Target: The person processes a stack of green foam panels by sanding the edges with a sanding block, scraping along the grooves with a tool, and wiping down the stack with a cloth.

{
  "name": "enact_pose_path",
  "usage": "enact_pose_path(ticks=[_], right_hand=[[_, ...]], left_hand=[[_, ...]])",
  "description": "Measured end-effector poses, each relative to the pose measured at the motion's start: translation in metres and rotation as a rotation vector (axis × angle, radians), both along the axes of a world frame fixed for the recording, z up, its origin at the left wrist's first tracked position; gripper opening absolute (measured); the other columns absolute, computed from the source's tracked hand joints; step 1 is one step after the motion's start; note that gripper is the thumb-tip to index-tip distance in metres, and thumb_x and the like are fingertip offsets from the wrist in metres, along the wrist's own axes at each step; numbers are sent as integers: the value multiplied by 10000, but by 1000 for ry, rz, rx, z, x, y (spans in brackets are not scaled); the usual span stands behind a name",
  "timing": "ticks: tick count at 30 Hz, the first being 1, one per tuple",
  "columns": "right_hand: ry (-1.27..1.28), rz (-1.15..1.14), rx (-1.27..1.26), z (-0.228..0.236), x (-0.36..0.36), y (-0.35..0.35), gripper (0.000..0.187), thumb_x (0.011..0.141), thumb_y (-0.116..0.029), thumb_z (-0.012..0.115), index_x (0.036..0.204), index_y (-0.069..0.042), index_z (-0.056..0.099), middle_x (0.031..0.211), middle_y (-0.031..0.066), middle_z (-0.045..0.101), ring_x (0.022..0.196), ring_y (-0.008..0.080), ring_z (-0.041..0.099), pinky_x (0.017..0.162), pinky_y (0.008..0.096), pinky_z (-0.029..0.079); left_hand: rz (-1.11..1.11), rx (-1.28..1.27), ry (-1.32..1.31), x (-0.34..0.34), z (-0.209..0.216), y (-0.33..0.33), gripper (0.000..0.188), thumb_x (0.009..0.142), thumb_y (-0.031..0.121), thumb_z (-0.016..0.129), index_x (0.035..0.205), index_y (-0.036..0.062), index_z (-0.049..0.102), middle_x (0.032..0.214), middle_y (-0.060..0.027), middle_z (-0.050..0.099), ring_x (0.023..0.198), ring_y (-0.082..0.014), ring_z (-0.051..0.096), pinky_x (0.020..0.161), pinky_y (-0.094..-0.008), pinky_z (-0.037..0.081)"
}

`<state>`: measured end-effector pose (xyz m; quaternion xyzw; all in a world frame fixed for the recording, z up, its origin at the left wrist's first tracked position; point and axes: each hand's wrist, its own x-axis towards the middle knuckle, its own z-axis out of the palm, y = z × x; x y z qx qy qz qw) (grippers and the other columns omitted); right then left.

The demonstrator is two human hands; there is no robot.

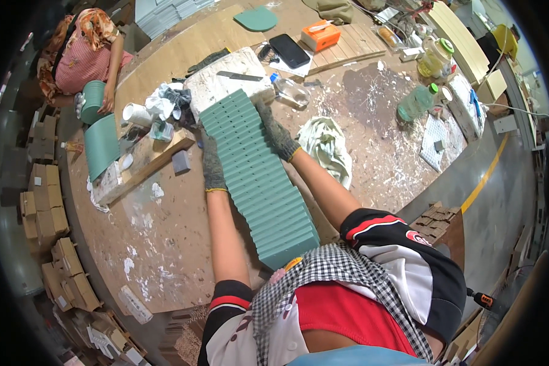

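Observation:
A long green ridged panel (259,177) with rows of small dark holes lies lengthwise before me, its near end close to my apron. My left hand (213,163), in a dark grey knit glove, grips its left edge. Gloved the same way, my right hand (278,135) holds the right edge near the far end; its fingertips are partly hidden. The panel's far end rests against or on a white-smeared block (208,85), which I cannot tell exactly. On that block lies a flat metal blade (239,76). A clear plastic bottle (291,93) lies beside it.
A white cloth (325,146) lies right of my right hand. Leftward are a small grey block (180,162) and a wooden beam (146,166) with cups and rags. Farther off are a phone (289,50), an orange tissue box (320,35) and a green bottle (417,102). Another person (85,55) handles green pieces at far left.

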<state>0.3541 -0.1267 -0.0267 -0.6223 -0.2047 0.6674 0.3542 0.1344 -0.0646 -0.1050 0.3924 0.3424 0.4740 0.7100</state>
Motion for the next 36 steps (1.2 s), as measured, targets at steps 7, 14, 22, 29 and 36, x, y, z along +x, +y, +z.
enact_pose_path(ticks=[7, 14, 22, 29, 36], right_hand=[[-269, -256, 898, -63, 28, -57, 643, 1101, -471, 366, 1557, -18, 373, 1516, 171, 496, 1377, 243, 485, 1151, 333, 368], [-380, 233, 868, 1, 31, -260, 1112, 844, -474, 794, 1625, -39, 133, 1671, 193, 228, 1508, 353, 313, 1223, 438, 301], [11, 178, 452, 38, -8, -284, 1206, 773, -417, 875, 1621, -35, 107, 1663, 224, 200, 1475, 384, 360, 1208, 431, 344], [-223, 281, 710, 6, -19, -302, 699, 1021, -243, 580, 1595, -30, 241, 1648, 212, 249, 1503, 334, 322, 1220, 429, 322], [-554, 530, 962, -6, -12, -295, 642, 995, -177, 564, 1571, -40, 316, 1628, 276, 247, 1518, 373, 280, 1244, 463, 264]], left_hand=[[163, 939, 1085, 15, 57, 33, 702, 970, 252, 644, 1532, -25, 328, 1546, -277, 391, 1440, -416, 363, 1223, -442, 259], [-267, 978, 1688, 55, 84, 80, 628, 982, 521, 517, 1394, 50, 568, 1392, -228, 576, 1313, -365, 520, 1117, -457, 397], [-313, 679, 1718, 43, 98, 60, 684, 971, 647, 463, 1321, 79, 612, 1280, -256, 635, 1214, -421, 593, 1035, -486, 457], [-159, 834, 1424, 20, 100, -39, 566, 997, 489, 565, 1295, 10, 615, 1249, -274, 651, 1161, -449, 604, 1036, -492, 449], [-144, 1086, 1535, -40, 54, -64, 556, 1031, 409, 538, 1357, -39, 576, 1369, -280, 583, 1266, -424, 540, 1111, -479, 391]])
